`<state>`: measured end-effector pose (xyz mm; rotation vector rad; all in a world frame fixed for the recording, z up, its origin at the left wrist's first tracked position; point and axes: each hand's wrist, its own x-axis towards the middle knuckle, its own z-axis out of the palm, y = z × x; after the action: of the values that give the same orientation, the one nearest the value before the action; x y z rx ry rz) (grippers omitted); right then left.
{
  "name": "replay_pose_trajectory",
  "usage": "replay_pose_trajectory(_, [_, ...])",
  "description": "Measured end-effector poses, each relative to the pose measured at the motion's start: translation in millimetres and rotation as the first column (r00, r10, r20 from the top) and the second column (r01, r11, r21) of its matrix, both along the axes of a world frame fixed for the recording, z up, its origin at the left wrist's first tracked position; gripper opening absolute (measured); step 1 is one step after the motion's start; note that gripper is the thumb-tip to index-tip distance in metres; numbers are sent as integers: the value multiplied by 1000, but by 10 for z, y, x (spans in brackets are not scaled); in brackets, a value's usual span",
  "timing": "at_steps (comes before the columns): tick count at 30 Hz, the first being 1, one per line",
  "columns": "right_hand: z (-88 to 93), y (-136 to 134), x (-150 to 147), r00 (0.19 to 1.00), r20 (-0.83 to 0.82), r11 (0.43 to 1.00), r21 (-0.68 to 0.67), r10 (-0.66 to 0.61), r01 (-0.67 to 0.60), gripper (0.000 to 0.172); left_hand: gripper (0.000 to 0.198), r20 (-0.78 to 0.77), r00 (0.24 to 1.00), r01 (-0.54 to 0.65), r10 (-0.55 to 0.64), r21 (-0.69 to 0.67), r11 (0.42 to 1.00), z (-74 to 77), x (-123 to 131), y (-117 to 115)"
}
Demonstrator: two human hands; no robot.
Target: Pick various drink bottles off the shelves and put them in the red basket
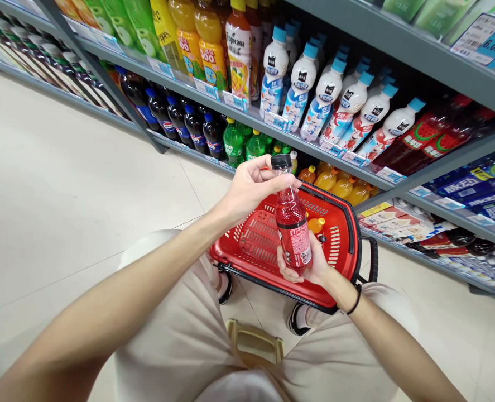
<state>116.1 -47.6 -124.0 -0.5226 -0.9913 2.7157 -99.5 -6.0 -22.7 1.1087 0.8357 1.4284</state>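
1. We hold one clear plastic bottle of red drink (292, 223) in both hands, its black cap (281, 162) upward and its body leaning slightly.
2. Our left hand (255, 183) is closed narrowly about the neck, thumb across the near side just under the cap, the other fingers curled around behind it.
3. Our right hand (317, 265) holds the lower part of the same bottle, palm and fingers wrapped around the base; a black wristband (356, 300) circles that wrist.
4. The bottle is over the red shopping basket (260, 234), which has slotted walls and a black handle (373, 259) on its right side. We have it in front of our knees, between our beige trousers (167, 318) and the shelving.
5. Inside the basket, partly hidden behind the red drink, we see a yellow-capped orange drink bottle (316, 225).
6. Ahead of us, the middle shelf carries Qoo bottles (212, 61), a Tropicana juice bottle (239, 53), white bottles with blue caps (301, 81) and dark red bottles with watermelon labels (423, 134).
7. Below them, we find Pepsi bottles (192, 127) and green soda bottles (233, 144) side by side.
8. At upper right, a price tag (485, 43) reads 6.00.
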Motion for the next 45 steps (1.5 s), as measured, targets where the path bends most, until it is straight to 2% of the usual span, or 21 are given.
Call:
replay_pose_trajectory(3, [17,-6,-16,999,13,999,33,-31,31,89,50,10,1000,5,-5,4,1000,6,3,-4])
replay_pose_trajectory(10, [56,-14,-81,975,66,974,97,-210,203,79,48,-7,1000,26,-26,-2,1000,12,3,-15])
replay_pose_trajectory(26, [92,1,-80,967,128,968,152,-220,200,79,48,-22,1000,9,-10,-21,1000,-12,5,-18])
replay_pose_trajectory(30, [88,-14,-97,953,162,960,157,-256,232,82,48,-6,1000,27,-27,-19,999,-14,6,-19])
replay_pose_trajectory(34, [83,-24,-115,931,171,942,148,-323,300,75,49,-3,1000,29,-29,-40,999,-5,17,-21])
replay_pose_trajectory(40, [108,-27,-118,914,194,932,145,-356,332,69,49,6,1000,22,-22,-60,998,-1,7,-17])
replay_pose_trajectory(45, [166,-11,-131,914,152,918,197,-375,344,61,52,-13,999,-52,51,-93,994,-21,-5,3])
